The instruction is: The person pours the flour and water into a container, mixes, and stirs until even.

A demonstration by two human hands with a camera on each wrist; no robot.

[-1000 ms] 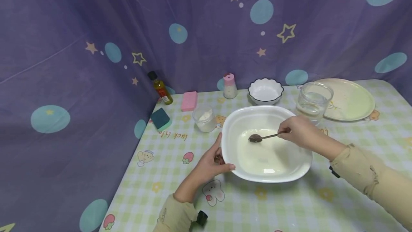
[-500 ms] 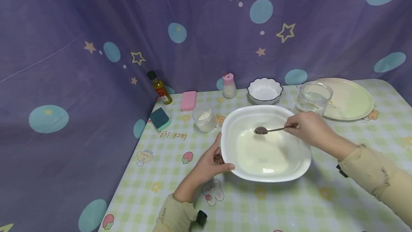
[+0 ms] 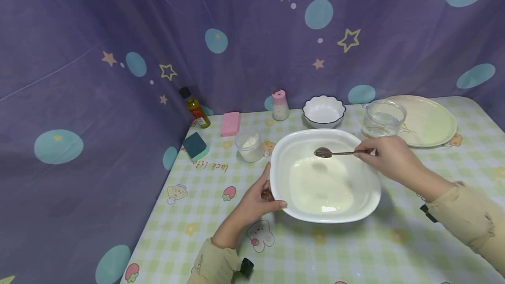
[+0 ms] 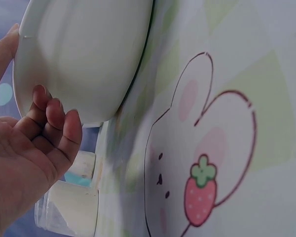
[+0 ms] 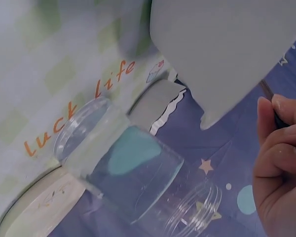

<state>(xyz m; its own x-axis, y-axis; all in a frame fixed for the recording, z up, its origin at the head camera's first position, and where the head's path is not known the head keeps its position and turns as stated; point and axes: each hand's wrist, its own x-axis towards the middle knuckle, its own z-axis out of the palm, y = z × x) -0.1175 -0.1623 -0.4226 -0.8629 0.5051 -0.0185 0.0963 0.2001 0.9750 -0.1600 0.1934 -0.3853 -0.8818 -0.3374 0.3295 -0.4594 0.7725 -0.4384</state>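
While the spoon hangs level above the far half of the big white bowl, the right hand pinches its handle end with curled fingers. A pale liquid lies in the bowl's bottom. At the bowl's near-left rim the left hand grips it, thumb on the edge and fingers curled under the side. Beside the bowl stand a small jar of white powder to the left and a glass to the right; behind it sit a scalloped bowl, a shaker, a plate, a pink sponge, a green sponge and an oil bottle.
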